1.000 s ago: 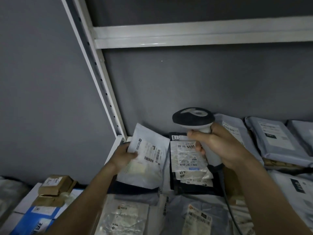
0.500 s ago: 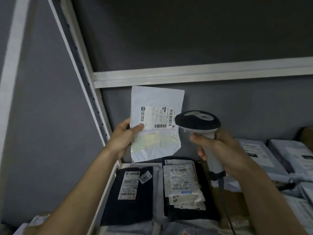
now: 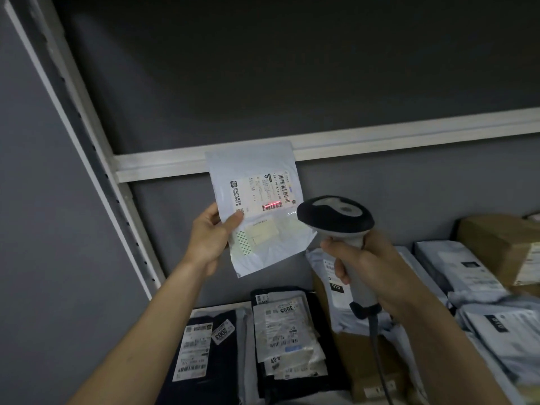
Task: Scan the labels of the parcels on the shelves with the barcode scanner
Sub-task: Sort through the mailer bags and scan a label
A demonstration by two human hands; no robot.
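My left hand (image 3: 209,238) holds a flat white parcel (image 3: 263,229) upright in front of the grey back wall, thumb on its lower left edge. Its printed label (image 3: 263,190) faces me, and a red scan line glows on a barcode at the label's lower right. My right hand (image 3: 371,267) grips the handle of a grey barcode scanner (image 3: 336,220) with a black head, just right of the parcel and aimed at the label. A cable hangs from the handle.
On the shelf below lie two black parcels (image 3: 204,355) with white labels, grey mailer bags (image 3: 455,267) and brown cardboard boxes (image 3: 496,244). A white shelf upright (image 3: 96,171) slants at the left; a white crossbeam (image 3: 409,135) runs behind the held parcel.
My left hand lifted the white parcel off the shelf and up in front of the wall. The scanner rose beside it, and a red scan line now shows on the label.
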